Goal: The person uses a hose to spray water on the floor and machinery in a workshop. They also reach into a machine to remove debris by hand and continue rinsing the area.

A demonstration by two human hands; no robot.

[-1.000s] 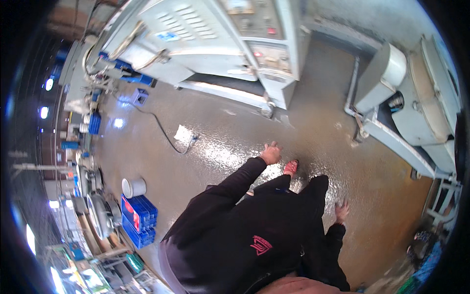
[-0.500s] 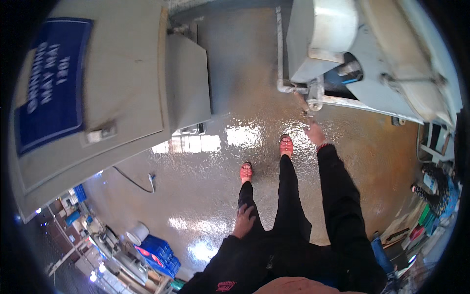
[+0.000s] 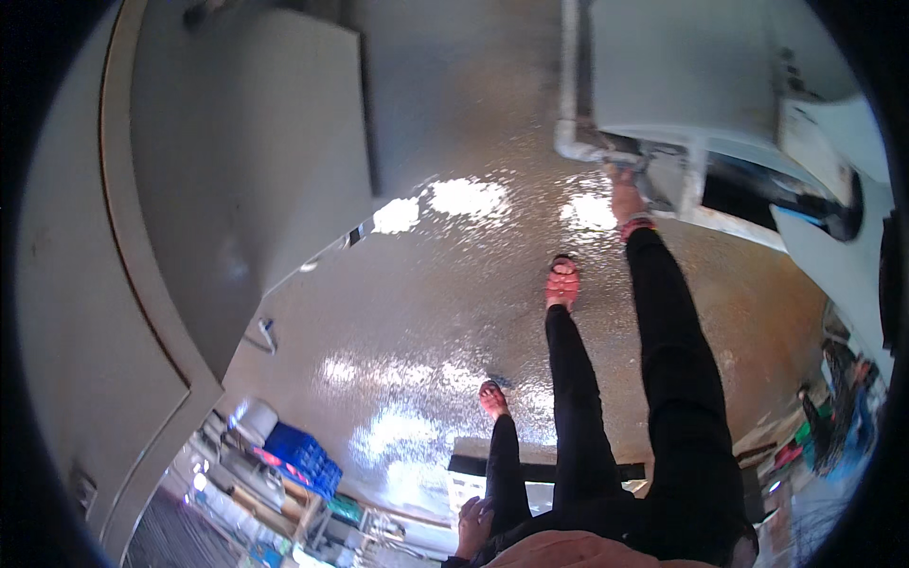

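The right hand (image 3: 625,194), on a black-sleeved arm stretched forward, reaches the lower edge of a pale grey metal machine housing (image 3: 691,76), beside its grey pipe corner (image 3: 578,147); its grip cannot be made out. The left hand (image 3: 473,525) hangs low by the hip, fingers loosely curled, holding nothing. Red sandals (image 3: 562,281) stand on the wet, glossy grey floor (image 3: 417,312).

The wet, pebbled grey floor (image 3: 426,312) is glossy, throwing back bright patches of light. The large grey machine cabinet (image 3: 237,161) has smooth, matt painted metal panels, and the pale grey machine housing (image 3: 682,76) beside it looks likewise painted and dull. The black trousers (image 3: 578,407) and black sleeve (image 3: 677,341) are soft matt cloth. The blue crate (image 3: 303,456) looks like moulded plastic, faintly shiny.
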